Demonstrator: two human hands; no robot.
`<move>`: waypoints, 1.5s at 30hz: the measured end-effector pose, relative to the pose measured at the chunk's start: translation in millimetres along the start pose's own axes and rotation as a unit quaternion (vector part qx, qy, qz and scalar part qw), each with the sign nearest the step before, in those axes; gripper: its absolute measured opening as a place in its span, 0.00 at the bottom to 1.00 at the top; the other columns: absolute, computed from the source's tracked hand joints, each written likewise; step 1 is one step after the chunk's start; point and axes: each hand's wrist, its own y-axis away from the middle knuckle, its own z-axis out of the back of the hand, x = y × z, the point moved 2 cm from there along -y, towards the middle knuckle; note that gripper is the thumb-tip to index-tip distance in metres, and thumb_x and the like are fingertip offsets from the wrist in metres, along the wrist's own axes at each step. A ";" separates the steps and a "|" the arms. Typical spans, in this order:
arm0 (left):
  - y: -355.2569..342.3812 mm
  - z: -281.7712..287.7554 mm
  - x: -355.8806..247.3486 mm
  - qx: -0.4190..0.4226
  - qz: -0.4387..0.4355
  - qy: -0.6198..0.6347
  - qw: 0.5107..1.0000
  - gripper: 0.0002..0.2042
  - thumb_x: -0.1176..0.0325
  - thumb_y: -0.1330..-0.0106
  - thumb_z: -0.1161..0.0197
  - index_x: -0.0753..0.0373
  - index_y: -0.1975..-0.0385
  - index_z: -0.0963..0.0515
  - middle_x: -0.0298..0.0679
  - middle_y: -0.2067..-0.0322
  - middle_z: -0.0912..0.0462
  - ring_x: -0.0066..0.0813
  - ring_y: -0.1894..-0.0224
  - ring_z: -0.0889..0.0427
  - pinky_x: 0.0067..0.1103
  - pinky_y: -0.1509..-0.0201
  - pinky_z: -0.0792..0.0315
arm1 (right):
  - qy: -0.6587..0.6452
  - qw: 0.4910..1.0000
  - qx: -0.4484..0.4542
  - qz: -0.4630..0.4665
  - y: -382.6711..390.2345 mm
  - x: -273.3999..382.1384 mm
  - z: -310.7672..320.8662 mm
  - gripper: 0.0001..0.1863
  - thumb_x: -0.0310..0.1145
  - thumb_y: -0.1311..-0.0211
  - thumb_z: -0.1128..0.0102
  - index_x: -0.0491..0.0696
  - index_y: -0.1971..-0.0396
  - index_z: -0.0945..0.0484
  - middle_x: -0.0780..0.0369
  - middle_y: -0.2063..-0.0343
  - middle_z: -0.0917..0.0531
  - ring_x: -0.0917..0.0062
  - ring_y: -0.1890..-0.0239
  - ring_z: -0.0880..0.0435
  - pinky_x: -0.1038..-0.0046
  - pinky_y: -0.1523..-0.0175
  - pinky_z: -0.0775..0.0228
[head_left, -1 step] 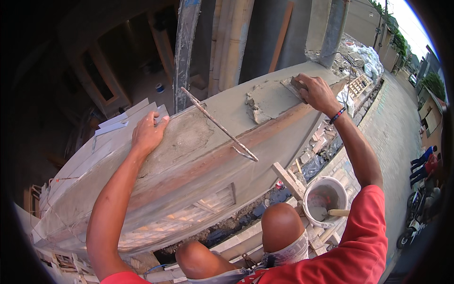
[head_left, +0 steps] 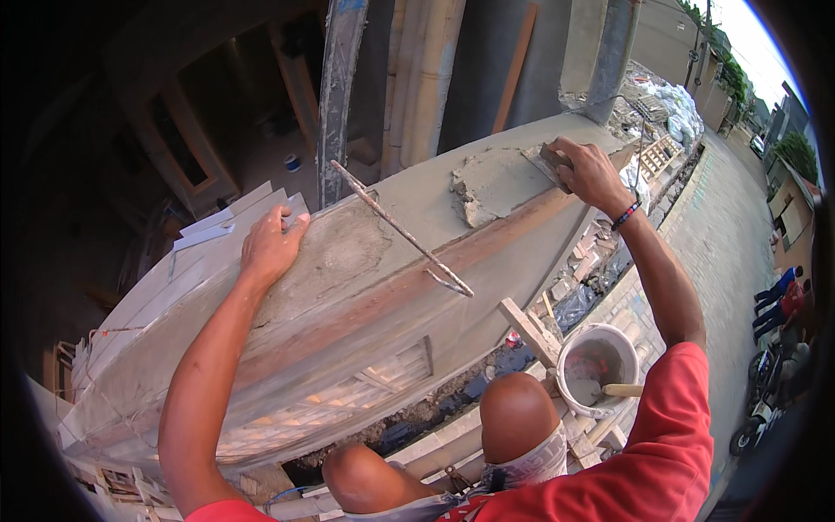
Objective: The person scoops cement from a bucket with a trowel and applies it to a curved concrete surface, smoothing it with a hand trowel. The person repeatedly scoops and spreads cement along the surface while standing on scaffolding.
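Observation:
My right hand (head_left: 594, 174) is closed around the grip of a flat plastering trowel (head_left: 537, 159). Its blade lies on the wet grey mortar on top of a low curved wall (head_left: 417, 181). To the left of the blade, a thick ragged ridge of mortar (head_left: 470, 204) sits on the wall top. My left hand (head_left: 271, 246) rests on the wall top farther left, thumb apart from the bent fingers, holding nothing that shows. Its fingertips are beside flat grey pieces (head_left: 252, 204). A rusty, mortar-crusted bar (head_left: 391, 222) sticks out across the wall between my hands.
A white bucket (head_left: 597, 372) with a wooden handle (head_left: 623, 391) in it stands by my right knee, next to an upright board (head_left: 529, 332). A post (head_left: 339, 104) rises behind the wall. Rubble and sacks (head_left: 674, 109) lie at the far right, beside a paved street (head_left: 722, 226).
My right hand and the trowel have shifted slightly to the right along the wall top. My left hand stays in place.

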 end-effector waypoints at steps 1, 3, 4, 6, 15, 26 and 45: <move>-0.1 -1.0 0.2 -0.001 0.001 -0.003 1.000 0.28 0.43 0.34 0.45 0.61 0.45 0.25 0.45 0.54 0.20 0.43 0.46 0.23 0.35 0.43 0.32 | -0.001 1.000 0.006 -0.018 9.5 -6.0 6.0 0.21 0.24 0.51 0.44 0.45 0.53 0.24 0.48 0.67 0.16 0.53 0.60 0.18 0.56 0.52 0.28; -0.6 -0.9 1.1 -0.002 0.001 -0.006 1.000 0.28 0.43 0.34 0.45 0.61 0.46 0.25 0.45 0.54 0.20 0.42 0.46 0.23 0.35 0.43 0.32 | -0.007 0.999 0.000 -0.042 31.1 -16.5 18.3 0.20 0.24 0.49 0.44 0.44 0.53 0.23 0.48 0.72 0.16 0.55 0.67 0.17 0.58 0.56 0.28; -1.1 -2.1 1.8 -0.002 0.000 -0.006 1.000 0.28 0.43 0.34 0.45 0.60 0.46 0.25 0.45 0.54 0.20 0.42 0.46 0.23 0.35 0.43 0.32 | -0.009 0.999 -0.001 -0.053 43.6 -22.0 25.2 0.20 0.24 0.48 0.44 0.44 0.52 0.22 0.48 0.75 0.17 0.56 0.70 0.16 0.59 0.58 0.28; -1.2 -0.8 2.3 -0.001 -0.001 -0.003 1.000 0.28 0.42 0.34 0.45 0.60 0.46 0.25 0.44 0.54 0.20 0.42 0.46 0.23 0.35 0.43 0.32 | 0.031 0.994 0.019 -0.105 69.0 -29.3 50.0 0.20 0.24 0.48 0.44 0.45 0.52 0.22 0.50 0.77 0.17 0.60 0.73 0.16 0.60 0.61 0.28; -4.4 -1.2 6.4 -0.007 -0.014 0.005 1.000 0.28 0.42 0.33 0.45 0.60 0.46 0.25 0.46 0.54 0.19 0.43 0.49 0.22 0.34 0.45 0.31 | -0.049 0.991 -0.041 0.120 29.4 56.0 19.4 0.19 0.25 0.46 0.47 0.46 0.51 0.24 0.50 0.64 0.17 0.53 0.63 0.17 0.57 0.56 0.26; -3.9 1.3 5.2 0.002 0.000 0.003 1.000 0.25 0.45 0.33 0.44 0.60 0.49 0.24 0.44 0.55 0.18 0.41 0.50 0.21 0.33 0.47 0.31 | 0.055 0.998 -0.025 -0.001 -28.6 -54.5 -8.0 0.20 0.24 0.50 0.42 0.45 0.54 0.23 0.49 0.63 0.16 0.54 0.58 0.17 0.57 0.52 0.26; -7.0 -4.0 8.5 -0.004 -0.033 0.026 0.999 0.21 0.48 0.33 0.42 0.61 0.54 0.21 0.44 0.57 0.18 0.40 0.53 0.21 0.31 0.48 0.31 | -0.227 0.953 -0.048 -0.194 28.9 -126.6 53.1 0.18 0.26 0.35 0.41 0.44 0.45 0.25 0.69 0.80 0.25 0.88 0.81 0.30 0.80 0.79 0.40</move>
